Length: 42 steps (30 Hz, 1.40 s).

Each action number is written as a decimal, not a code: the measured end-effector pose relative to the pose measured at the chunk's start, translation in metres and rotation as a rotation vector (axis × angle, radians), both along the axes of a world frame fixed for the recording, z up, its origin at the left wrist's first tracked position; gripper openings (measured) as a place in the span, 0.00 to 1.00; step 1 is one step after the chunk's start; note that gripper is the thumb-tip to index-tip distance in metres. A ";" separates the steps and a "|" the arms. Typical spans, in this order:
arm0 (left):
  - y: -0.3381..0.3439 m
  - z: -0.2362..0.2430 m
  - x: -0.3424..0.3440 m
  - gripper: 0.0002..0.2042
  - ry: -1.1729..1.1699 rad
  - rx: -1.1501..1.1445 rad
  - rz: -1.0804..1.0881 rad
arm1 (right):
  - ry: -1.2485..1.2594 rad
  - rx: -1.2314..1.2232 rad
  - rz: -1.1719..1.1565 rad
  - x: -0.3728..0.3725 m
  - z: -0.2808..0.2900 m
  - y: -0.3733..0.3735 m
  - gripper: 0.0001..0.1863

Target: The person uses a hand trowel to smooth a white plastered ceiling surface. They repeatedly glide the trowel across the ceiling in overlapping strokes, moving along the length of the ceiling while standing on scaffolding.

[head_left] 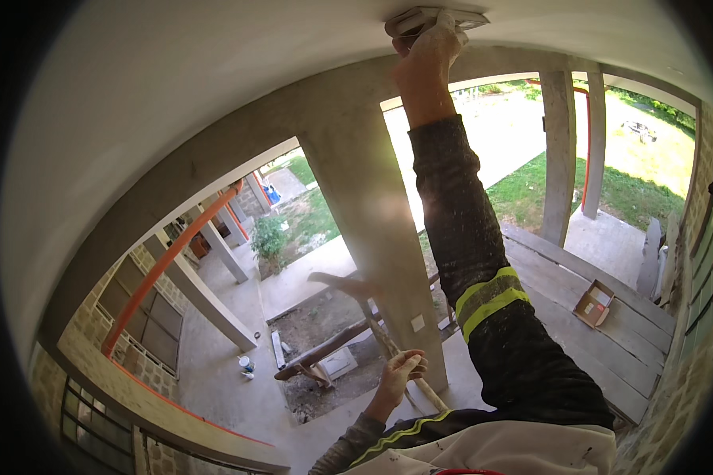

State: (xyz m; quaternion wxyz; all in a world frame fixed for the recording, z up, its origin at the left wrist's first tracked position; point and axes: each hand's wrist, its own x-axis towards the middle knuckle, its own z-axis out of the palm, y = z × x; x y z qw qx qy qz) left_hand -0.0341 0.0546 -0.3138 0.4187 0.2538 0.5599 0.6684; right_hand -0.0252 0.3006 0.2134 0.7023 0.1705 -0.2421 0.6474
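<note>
- The right hand point(429, 49) is raised overhead and clenched around a white plastering trowel point(436, 17), pressing its blade flat against the white ceiling point(214, 87), presumably to spread the coat evenly.
- The left hand point(400, 374) is low at waist level, closed around a thin wooden stick point(388, 344), apparently for balance.
- The plank scaffold point(578, 309) runs at right, supporting a small cardboard box point(594, 303).
- A concrete pillar point(372, 229) stands ahead.
</note>
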 end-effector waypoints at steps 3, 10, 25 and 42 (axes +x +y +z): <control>-0.001 0.001 0.002 0.11 0.005 -0.011 -0.005 | 0.157 0.023 -0.277 -0.008 0.001 -0.013 0.31; -0.005 0.003 0.005 0.11 0.011 -0.010 -0.012 | -0.052 0.022 0.256 -0.012 0.000 0.010 0.28; 0.000 -0.013 0.001 0.10 -0.043 -0.065 -0.008 | 0.334 0.020 -0.136 -0.001 0.007 0.069 0.24; -0.005 -0.007 0.003 0.11 -0.036 -0.043 0.024 | 0.227 0.011 -0.174 -0.031 0.006 -0.021 0.25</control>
